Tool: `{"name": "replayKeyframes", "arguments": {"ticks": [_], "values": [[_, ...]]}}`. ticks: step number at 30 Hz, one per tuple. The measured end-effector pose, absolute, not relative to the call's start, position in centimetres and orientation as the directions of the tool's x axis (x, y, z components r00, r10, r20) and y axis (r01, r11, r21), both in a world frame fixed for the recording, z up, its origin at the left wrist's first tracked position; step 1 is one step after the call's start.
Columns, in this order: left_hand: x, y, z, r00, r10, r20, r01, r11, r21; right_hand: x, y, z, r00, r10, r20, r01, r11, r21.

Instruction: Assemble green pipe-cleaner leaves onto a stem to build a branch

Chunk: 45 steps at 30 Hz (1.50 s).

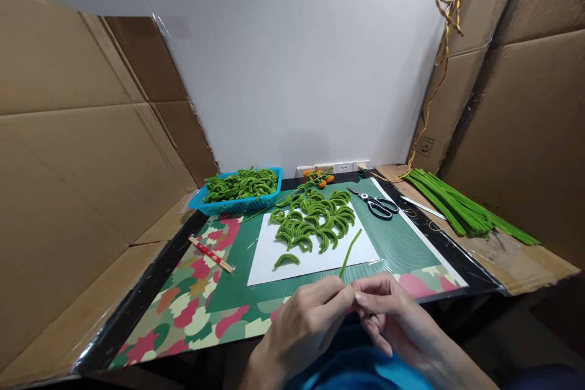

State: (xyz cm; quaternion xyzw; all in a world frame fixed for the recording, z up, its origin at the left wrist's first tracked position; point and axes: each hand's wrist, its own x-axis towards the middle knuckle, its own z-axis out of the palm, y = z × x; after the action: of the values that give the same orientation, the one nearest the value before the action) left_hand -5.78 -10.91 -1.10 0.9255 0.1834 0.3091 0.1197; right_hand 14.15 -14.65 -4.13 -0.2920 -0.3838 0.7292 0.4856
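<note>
A green pipe cleaner [351, 253] sticks up out of my left hand [306, 320], which is closed around its lower part. My right hand [395, 311] pinches thumb against forefinger right at the left fingertips, apparently on the same pipe cleaner; its lower end is hidden by the fingers. Just beyond my hands, a white sheet of paper [265, 265] bears many curved green pipe-cleaner pieces [311, 225]. One such curved piece [287, 260] lies apart from the others, nearer to me on the paper.
A blue basket [237, 202] heaped with green pieces stands at the back left. Black-handled scissors [378, 204] lie right of the paper, near a bundle of straight green pipe cleaners [457, 204]. Red-wrapped chopsticks [211, 254] lie left. Cardboard walls [82, 103] flank the table.
</note>
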Motion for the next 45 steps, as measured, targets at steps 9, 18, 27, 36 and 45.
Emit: {"name": "replayKeyframes", "arguments": {"ticks": [9, 18, 27, 36, 45], "values": [[-5.0, -13.5, -2.8, 0.521, 0.847, 0.102, -0.037, -0.097, 0.995, 15.0, -15.8, -3.1, -0.328, 0.3, 0.896, 0.553, 0.83, -0.076], [-4.5, -14.2, -2.4, 0.494, 0.85, 0.181, -0.056, -0.176, 0.983, 14.4, -15.2, -3.0, -0.271, 0.375, 0.887, 0.492, 0.846, -0.207], [-5.7, -13.1, -1.6, 0.629, 0.308, 0.713, 0.203, -0.951, 0.232, 14.2, -15.6, -3.2, -0.572, 0.811, -0.123, -0.456, -0.439, -0.774], [-3.2, -15.4, -3.9, 0.441, 0.884, 0.155, -0.2, -0.072, 0.977, 15.0, -16.1, -2.7, -0.274, 0.673, 0.687, 0.37, 0.733, -0.571], [-3.0, -15.9, -5.7, 0.496, 0.852, 0.168, -0.289, -0.02, 0.957, 14.2, -15.8, -4.0, -0.226, 0.616, 0.755, 0.339, 0.776, -0.532]]}}
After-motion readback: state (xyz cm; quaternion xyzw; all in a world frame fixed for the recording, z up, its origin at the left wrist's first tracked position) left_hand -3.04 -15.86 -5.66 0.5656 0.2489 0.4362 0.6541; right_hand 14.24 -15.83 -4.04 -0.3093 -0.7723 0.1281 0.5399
